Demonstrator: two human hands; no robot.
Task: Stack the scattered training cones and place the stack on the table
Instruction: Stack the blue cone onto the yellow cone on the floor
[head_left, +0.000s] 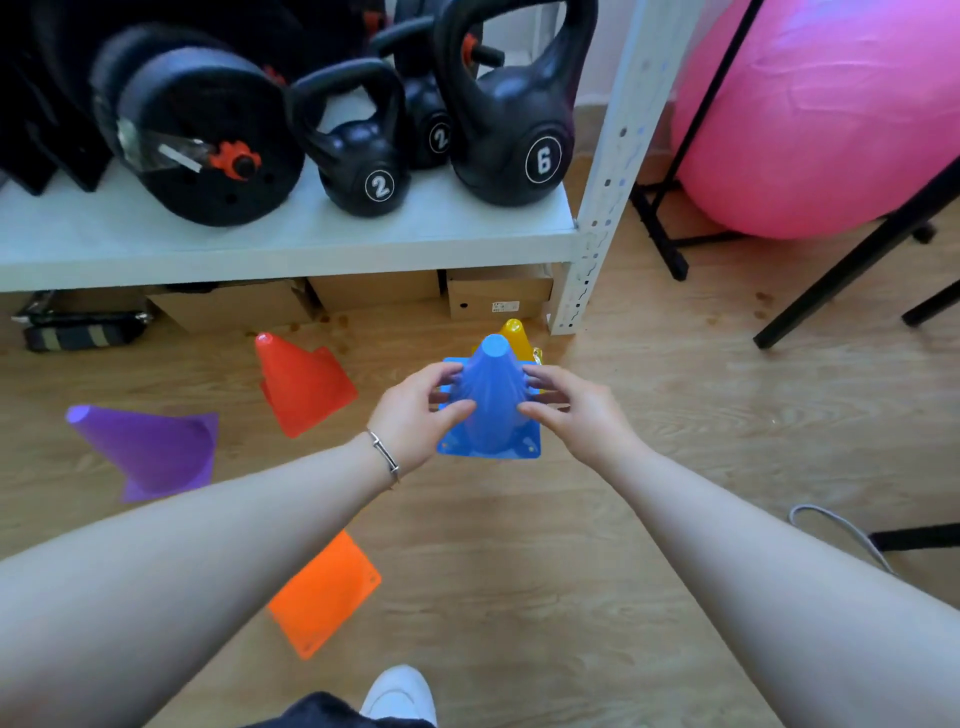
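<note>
A blue cone (492, 400) stands upright on the wooden floor in the middle of the view. My left hand (415, 415) grips its left side and my right hand (576, 410) grips its right side. Right behind it a yellow cone (514, 332) pokes up, mostly hidden. A red cone (301, 384) lies tipped to the left of the blue one. Farther left, a purple cone (150, 447) lies on its side. An orange cone (324, 592) lies under my left forearm, partly covered.
A white metal shelf (311, 234) carries black kettlebells (363, 156) and weight plates, with cardboard boxes (498, 293) beneath. A pink exercise ball (821, 114) and black stand legs (841, 270) are at the right. My white shoe (400, 693) shows at the bottom.
</note>
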